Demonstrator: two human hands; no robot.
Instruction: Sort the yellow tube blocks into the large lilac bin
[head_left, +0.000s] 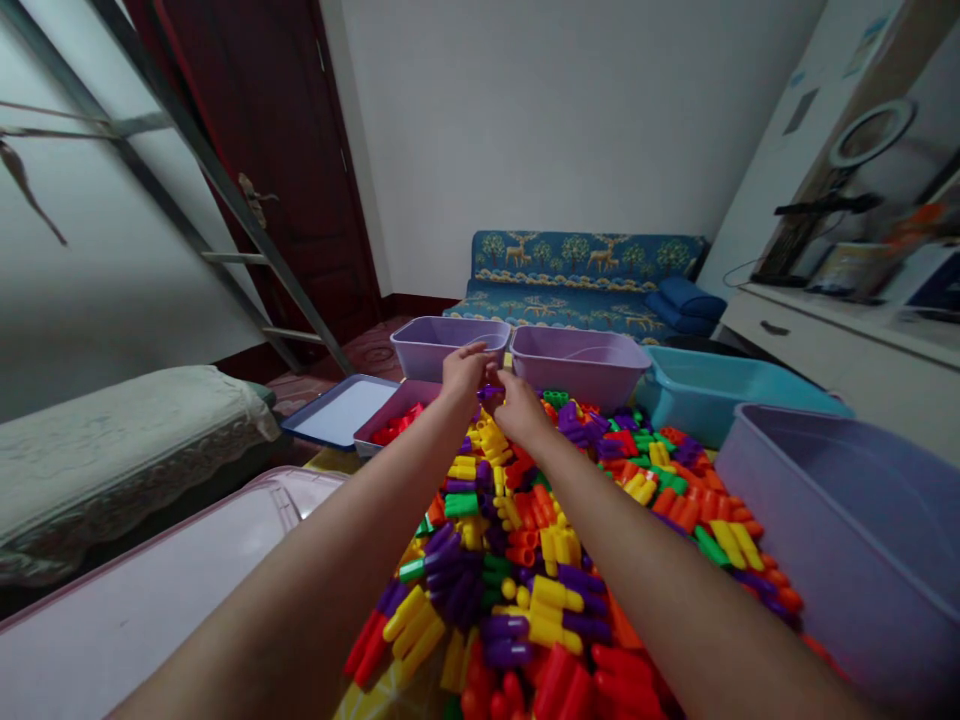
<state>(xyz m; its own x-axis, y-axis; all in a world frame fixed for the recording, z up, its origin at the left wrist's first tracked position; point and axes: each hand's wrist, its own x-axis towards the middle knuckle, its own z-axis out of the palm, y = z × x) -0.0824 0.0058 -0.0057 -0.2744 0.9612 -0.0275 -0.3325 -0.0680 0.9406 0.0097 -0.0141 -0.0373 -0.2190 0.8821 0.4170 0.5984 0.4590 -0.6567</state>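
Note:
My left hand [463,372] and my right hand [519,404] meet over the far part of a large pile of plastic building blocks [551,600]. Between their curled fingers shows a purple building block [491,394], partly covered by the fingers. The pile mixes red, orange, yellow, green and purple bullet-shaped pieces, many joined side by side. Just beyond my hands stand a lilac bin [442,345] and a pink-purple bin [577,365]. To the left of my left forearm, a shallow pink box [375,425] holds red blocks [397,424].
On the right are a turquoise bin [720,390] and a large lavender bin [832,540]. A white tray [345,410] and a pale lid [187,560] lie left. Beyond are a patterned blue sofa [570,270], a metal ladder [240,210] and a white cabinet [840,350].

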